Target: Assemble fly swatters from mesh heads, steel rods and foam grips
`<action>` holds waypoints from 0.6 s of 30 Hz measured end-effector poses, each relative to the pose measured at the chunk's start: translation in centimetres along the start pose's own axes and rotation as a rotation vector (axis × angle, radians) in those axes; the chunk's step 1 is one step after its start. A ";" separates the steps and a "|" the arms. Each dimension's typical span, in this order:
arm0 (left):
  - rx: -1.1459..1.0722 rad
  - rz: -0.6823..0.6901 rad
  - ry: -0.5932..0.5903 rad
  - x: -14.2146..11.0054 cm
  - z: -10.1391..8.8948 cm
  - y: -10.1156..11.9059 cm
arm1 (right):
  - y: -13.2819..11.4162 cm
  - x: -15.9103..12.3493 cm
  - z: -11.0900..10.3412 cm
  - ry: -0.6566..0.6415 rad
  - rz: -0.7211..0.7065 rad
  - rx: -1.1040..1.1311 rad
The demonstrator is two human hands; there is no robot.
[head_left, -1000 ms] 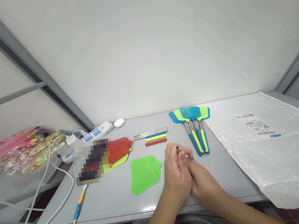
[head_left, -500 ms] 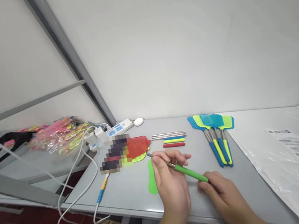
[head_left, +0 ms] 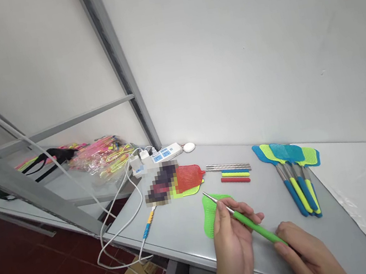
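A metal rod (head_left: 211, 198) with a green handle sleeve (head_left: 257, 228) runs slantwise between my hands. My left hand (head_left: 233, 245) holds it near where metal meets green, thumb on top and fingers curled underneath. My right hand (head_left: 307, 247) grips the sleeve's lower end, which its fingers hide. Behind my left hand lies a green perforated swatter head (head_left: 211, 216), partly covered. Farther back are a red swatter head (head_left: 189, 176) over a yellow-green one (head_left: 192, 191), several metal rods (head_left: 228, 167), and blue, yellow and red sleeves (head_left: 235, 179).
Several fly swatters (head_left: 295, 179) in blue and yellow lie fanned at right, beside a white plastic bag (head_left: 364, 195). A power strip (head_left: 168, 153), cables (head_left: 138, 205) and a blurred-out object (head_left: 161, 185) occupy the left. Beyond the metal frame (head_left: 117, 59) are bagged colourful items (head_left: 98, 156).
The view has turned left, so the scene sits farther right. My right hand has shifted toward the sleeve's end, showing more green. More of the green swatter head shows beside my left hand.
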State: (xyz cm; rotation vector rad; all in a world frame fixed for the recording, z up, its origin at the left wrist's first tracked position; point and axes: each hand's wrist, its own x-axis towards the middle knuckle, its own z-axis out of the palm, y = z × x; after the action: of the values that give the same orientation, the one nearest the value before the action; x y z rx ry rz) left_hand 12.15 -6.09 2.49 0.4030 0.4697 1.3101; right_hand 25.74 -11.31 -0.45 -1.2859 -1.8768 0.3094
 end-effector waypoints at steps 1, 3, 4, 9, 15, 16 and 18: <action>-0.002 0.012 -0.001 0.1 -0.2 0.5 | -0.1 0.2 0.4 -0.007 -0.012 -0.018; -0.004 0.049 0.011 0.4 -0.6 1.9 | -0.5 1.0 1.3 -0.055 -0.028 -0.053; 0.000 0.077 0.028 0.6 -0.9 2.7 | -0.7 1.5 1.8 -0.088 -0.028 -0.079; 0.090 0.228 0.103 1.6 -2.7 7.2 | -1.7 4.2 4.4 -0.206 -0.025 -0.326; 0.358 0.118 0.019 2.3 -4.7 8.4 | -1.2 4.0 5.5 -0.348 -0.098 -0.476; 0.433 0.057 -0.024 2.3 -4.8 8.1 | -0.9 3.6 5.2 -0.324 -0.102 -0.498; 0.596 -0.115 -0.159 2.0 -4.8 7.4 | -0.3 2.6 4.2 -0.251 -0.088 -0.533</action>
State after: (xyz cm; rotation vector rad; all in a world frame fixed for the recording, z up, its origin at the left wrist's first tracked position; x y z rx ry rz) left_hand 3.89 -2.49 2.21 0.9535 0.7362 0.9997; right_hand 22.11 -8.19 -1.67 -1.5572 -2.3223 -0.0940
